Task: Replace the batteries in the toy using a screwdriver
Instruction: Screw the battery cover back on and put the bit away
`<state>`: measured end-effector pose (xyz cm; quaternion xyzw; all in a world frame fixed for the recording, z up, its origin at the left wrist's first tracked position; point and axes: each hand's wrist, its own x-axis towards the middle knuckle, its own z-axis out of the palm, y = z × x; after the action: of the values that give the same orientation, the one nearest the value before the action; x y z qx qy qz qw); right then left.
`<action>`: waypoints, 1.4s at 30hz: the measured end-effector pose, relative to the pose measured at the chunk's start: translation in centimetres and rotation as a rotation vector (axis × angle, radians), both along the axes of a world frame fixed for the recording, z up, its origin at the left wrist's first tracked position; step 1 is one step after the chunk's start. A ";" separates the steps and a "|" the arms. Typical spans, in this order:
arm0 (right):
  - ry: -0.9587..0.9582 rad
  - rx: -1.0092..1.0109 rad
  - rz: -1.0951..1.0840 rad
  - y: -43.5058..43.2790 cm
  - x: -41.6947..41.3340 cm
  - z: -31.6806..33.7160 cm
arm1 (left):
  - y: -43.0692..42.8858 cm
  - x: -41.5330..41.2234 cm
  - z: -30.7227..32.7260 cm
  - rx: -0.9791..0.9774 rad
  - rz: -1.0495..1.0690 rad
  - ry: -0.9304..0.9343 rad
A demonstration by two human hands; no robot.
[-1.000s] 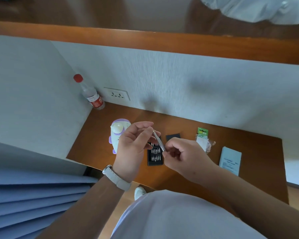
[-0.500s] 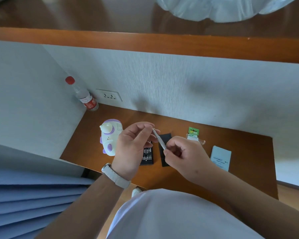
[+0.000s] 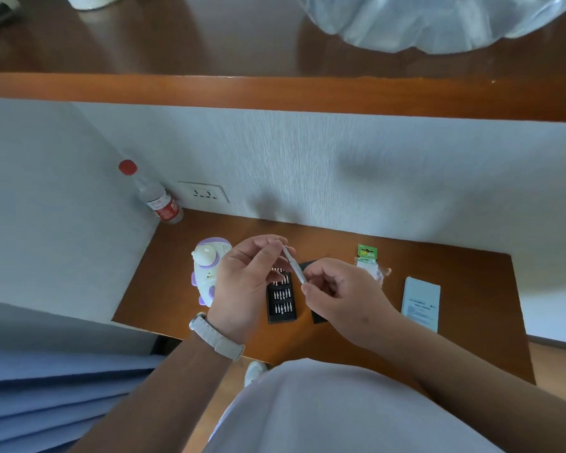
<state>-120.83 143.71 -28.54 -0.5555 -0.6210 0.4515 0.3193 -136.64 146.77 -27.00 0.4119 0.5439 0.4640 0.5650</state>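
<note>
Pinching the lower end of the slim silver screwdriver (image 3: 294, 266), the right hand (image 3: 343, 299) held it slanted, with its tip toward eleven o'clock. There the left hand (image 3: 245, 282) closed thumb and fingertips round the tip end. Whether a bit sat between those fingertips was too small to tell.

From the head view, little had changed over the last second. Both grips were the same as before, and only the camera had drifted, baring more of the toy. I judged that the driver was still being fitted or checked, so no screw had yet been touched.

The white and purple plastic toy (image 3: 206, 273) lay on the wooden desk (image 3: 455, 338) at nine o'clock from the left hand, partly hidden behind it. It was a rounded body with a purple cap, a domed knob and a patch of fine holes. Its battery door did not show.

Under the hands lay the black bit case (image 3: 281, 302), open, with rows of silver bits, and beside it the black lid (image 3: 317, 318). At three o'clock from the right hand lay the green-carded battery pack (image 3: 368, 259), apparently unopened, and further out the pale blue leaflet (image 3: 420, 302).
</note>
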 end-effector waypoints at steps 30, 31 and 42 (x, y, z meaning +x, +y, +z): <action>-0.089 -0.253 -0.245 4.3 -15.8 -7.3 | 5.2 -19.3 -12.2 -0.312 -0.120 0.418; -0.071 -0.256 -0.270 4.6 -16.1 -7.8 | 5.3 -19.4 -12.6 -0.310 -0.142 0.375; 0.053 -0.263 -0.457 6.9 -18.3 -11.1 | 6.7 -19.0 -16.3 -0.380 -0.280 0.167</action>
<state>-139.11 150.59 -39.64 -0.7060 -0.4071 0.4587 0.3542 -155.66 153.50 -43.35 0.4067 0.6039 0.2351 0.6439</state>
